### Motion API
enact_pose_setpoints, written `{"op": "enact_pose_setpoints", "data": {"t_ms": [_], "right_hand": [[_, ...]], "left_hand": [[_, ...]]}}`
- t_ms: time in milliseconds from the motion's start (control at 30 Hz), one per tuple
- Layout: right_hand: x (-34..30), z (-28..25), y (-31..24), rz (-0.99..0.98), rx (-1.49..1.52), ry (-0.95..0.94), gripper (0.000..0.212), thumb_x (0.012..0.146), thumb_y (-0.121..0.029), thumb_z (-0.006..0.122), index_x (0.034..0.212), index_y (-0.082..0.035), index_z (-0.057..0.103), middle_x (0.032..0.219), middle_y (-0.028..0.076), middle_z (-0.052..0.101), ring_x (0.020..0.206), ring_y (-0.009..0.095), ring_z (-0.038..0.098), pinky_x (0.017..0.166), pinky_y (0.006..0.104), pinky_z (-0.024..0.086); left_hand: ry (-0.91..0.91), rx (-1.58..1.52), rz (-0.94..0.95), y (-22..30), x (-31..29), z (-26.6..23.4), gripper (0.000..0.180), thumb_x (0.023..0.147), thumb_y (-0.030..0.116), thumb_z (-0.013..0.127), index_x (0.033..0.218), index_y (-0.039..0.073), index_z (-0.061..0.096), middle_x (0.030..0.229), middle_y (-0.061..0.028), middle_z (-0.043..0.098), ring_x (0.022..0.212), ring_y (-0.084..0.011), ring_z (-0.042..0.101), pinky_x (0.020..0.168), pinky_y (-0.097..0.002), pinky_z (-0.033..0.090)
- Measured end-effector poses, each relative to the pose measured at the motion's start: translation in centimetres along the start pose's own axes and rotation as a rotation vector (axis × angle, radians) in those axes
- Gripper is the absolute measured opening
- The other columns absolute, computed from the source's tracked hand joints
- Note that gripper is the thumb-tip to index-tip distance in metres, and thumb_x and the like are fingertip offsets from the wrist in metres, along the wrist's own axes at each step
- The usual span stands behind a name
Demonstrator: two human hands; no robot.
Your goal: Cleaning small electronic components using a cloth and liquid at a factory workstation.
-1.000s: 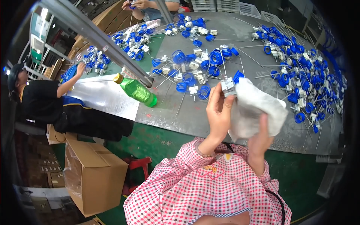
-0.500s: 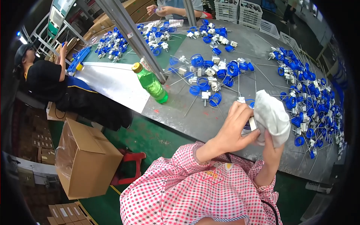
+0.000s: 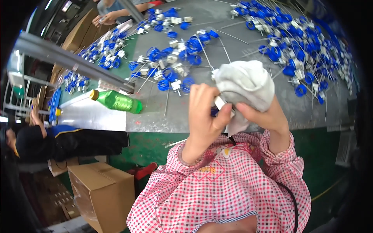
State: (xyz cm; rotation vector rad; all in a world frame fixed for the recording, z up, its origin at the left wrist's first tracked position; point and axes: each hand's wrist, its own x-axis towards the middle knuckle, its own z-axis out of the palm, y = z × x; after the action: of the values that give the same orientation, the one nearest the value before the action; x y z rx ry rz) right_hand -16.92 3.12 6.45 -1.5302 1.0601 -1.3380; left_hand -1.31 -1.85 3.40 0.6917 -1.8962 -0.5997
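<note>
Pinched in the fingers of my left hand (image 3: 203, 116) is a part with a white block (image 3: 220, 102). A bit of dark blue coil (image 3: 214, 112) shows just below the block, mostly hidden by the fingers. My right hand (image 3: 268, 118) grips a bunched white cloth (image 3: 248, 82), its thumb lying over the front. The cloth covers most of the right fingers and meets the part, both held above the table's near edge. Beyond them lies a loose group of similar parts (image 3: 171, 58), with white blocks, blue coils and thin wires.
A large pile of such parts (image 3: 299, 50) covers the right of the grey table (image 3: 155, 112). To the left, a green bottle (image 3: 116, 101) lies near a metal post (image 3: 74, 58). An open carton (image 3: 103, 194) stands lower left. Two co-workers are at the far side and left.
The whole view has turned, so table and bottle appear tilted differently. Both hands, still holding the part and the cloth, now appear farther left and higher in the picture.
</note>
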Motion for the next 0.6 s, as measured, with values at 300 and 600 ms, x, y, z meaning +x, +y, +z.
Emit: {"op": "enact_pose_setpoints", "data": {"t_ms": [300,600], "right_hand": [[-0.8,-0.4,0.7,0.043,0.084,0.099,0.034,0.075,-0.009,0.054,0.107,0.002,0.051,0.118,0.011,0.042,0.111,0.022,0.037,0.094,0.0321,0.025],[-1.0,0.0,1.2,-0.021,0.023,0.037,0.048,0.07,-0.011,0.066,0.112,0.0,0.044,0.096,0.004,0.055,0.086,0.008,0.051,0.07,0.024,0.044]], "left_hand": [[0.0,-0.025,-0.023,0.0,-0.5,0.2,0.037,0.075,0.036,0.052,0.075,-0.001,0.048,0.067,-0.0106,0.041,0.065,-0.0259,0.037,0.06,-0.0329,0.031],[-0.01,-0.102,-0.027,-0.6,-0.6,-0.1,0.034,0.075,0.033,0.053,0.074,-0.001,0.048,0.067,-0.0097,0.042,0.065,-0.0242,0.037,0.059,-0.0313,0.031]]}}
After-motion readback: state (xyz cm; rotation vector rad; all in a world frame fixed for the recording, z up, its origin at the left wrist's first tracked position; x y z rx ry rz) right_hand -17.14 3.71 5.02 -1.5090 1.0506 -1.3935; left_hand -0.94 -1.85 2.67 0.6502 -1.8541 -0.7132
